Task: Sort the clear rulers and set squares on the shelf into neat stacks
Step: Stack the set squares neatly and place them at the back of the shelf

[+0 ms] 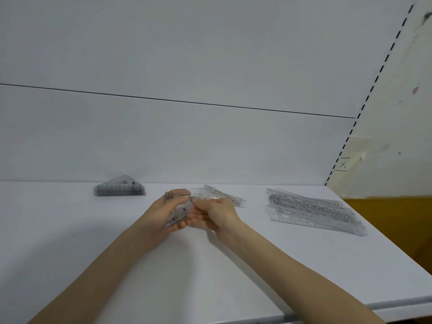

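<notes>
- Left hand (167, 213): fingers (180, 192) curled over the far end of a bundle of clear set squares, with the near end resting against the heel of the hand.
- Bundle (178, 211): a few clear set squares with black numerals, held on a slant just above the shelf between the two hands. The exact count cannot be told.
- Right hand (219, 213): fingers (201, 202) narrowed to a pinch on the bundle's right edge, touching the left fingers' tips.
- Loose pile (222, 196): clear set squares lying flat and unaligned on the shelf, just behind the right fingers.
- Stack (120, 189): triangular set squares piled neatly with edges aligned, well left of the left fingers, close to the back panel.
- Rulers (313, 211): long clear rulers in a fanned, overlapping heap, well right of the right fingers, near the shelf's right edge.
- Shelf (210, 265): white, flat, carrying all the items; both forearms reach over its near edge.
- Back panel (187, 136): white, with one thin dark horizontal seam.
- Upright (374, 83): slotted strip at the panel's right edge.
</notes>
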The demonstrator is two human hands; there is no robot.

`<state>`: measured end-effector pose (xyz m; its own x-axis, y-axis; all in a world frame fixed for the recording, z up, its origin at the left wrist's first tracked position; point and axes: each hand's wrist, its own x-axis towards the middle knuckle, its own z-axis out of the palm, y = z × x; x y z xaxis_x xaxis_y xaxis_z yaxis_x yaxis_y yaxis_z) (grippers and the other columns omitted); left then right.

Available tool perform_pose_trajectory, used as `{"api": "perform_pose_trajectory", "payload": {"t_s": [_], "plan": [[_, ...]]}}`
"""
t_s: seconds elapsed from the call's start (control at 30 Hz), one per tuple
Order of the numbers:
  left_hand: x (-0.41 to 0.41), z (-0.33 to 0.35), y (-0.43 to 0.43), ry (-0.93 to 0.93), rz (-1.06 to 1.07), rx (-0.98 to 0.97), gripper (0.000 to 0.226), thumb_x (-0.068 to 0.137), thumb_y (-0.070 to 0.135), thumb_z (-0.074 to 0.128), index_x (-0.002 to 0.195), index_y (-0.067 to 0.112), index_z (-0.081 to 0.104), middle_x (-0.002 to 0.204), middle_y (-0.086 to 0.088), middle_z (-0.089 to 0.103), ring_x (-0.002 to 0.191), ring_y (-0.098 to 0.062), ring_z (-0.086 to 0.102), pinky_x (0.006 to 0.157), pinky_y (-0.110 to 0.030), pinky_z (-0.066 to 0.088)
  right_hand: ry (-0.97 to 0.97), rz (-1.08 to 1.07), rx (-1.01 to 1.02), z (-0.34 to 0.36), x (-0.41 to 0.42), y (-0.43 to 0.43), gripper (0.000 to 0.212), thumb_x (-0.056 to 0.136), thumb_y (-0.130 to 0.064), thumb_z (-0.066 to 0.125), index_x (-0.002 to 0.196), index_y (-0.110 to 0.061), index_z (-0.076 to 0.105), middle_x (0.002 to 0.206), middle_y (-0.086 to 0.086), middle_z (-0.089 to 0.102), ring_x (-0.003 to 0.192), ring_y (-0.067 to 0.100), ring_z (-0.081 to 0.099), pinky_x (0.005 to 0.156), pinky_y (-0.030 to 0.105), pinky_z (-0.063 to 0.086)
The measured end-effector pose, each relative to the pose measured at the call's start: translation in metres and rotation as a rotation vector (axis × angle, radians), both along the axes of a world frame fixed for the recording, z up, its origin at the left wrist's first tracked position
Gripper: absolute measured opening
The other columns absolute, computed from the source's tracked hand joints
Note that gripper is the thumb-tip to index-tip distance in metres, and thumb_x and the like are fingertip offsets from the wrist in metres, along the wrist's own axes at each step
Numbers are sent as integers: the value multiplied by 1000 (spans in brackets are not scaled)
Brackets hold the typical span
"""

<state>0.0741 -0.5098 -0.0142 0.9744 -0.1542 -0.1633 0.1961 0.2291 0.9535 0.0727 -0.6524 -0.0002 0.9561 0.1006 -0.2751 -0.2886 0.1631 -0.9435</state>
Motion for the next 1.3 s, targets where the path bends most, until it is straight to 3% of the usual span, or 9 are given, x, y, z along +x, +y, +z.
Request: {"api": "perform_pose_trajectory", "payload": {"t_s": [0.13,0.33,0.5,0.6,0.67,0.73,0.83,0.97,1.3], "plan": [[-2,-2,0,-30,-65,-32,21,96,12,51,116,15,55,75,-18,60,58,-24,58,48,-24,48,-72,45,-177,4,-8,2,17,82,-1,67,70,-2,56,54,8,53,30,5,45,34,11,32],[-1,-2,2,-26,-84,-57,17,96,7,49,108,15,58,82,-25,63,49,-22,52,37,-21,38,-260,117,-550,3,5,-10,25,74,-20,81,66,-8,60,50,-1,45,35,2,34,41,14,29],[1,-2,5,-13,-93,-59,18,95,5,49,104,16,59,94,-37,64,41,-19,47,32,-18,34,-626,-59,-888,4,50,-54,5,77,-24,75,77,-25,70,65,-12,61,62,3,54,65,26,46],[2,-3,6,-11,-98,-47,20,93,2,50,103,16,61,98,-39,64,41,-20,47,33,-18,34,-610,183,-1184,-2,75,-76,31,80,-41,72,107,-30,67,101,-11,65,99,15,55,88,33,44],[3,-3,6,4,-100,-53,21,92,1,50,102,16,61,98,-39,64,42,-21,48,33,-19,35,-541,314,-1290,-6,83,-79,22,75,-58,69,82,-46,51,83,-21,51,91,17,44,77,29,39],[3,-1,6,25,-102,-53,21,92,2,50,101,16,61,98,-36,65,44,-21,50,34,-20,37,-515,358,-1301,-10,87,-79,34,77,-59,67,68,-36,43,67,-16,40,80,17,38,62,26,33],[4,0,6,62,-87,-61,19,92,5,50,101,17,61,95,-33,67,47,-23,51,35,-20,39,-524,323,-1249,-15,92,-77,42,79,-50,70,86,-9,67,78,5,64,84,26,56,66,34,43],[7,-1,7,83,-46,-66,18,92,5,49,103,15,60,95,-35,66,45,-23,51,35,-19,40,-554,273,-1215,-17,95,-78,32,75,-45,74,94,-18,73,93,7,70,96,25,61,83,40,50],[9,0,6,117,2,-74,13,94,11,50,103,14,59,91,-33,66,43,-21,50,33,-17,38,-654,103,-1111,-17,96,-95,17,78,-35,74,71,-21,67,67,-12,60,70,3,53,64,20,39]]}}
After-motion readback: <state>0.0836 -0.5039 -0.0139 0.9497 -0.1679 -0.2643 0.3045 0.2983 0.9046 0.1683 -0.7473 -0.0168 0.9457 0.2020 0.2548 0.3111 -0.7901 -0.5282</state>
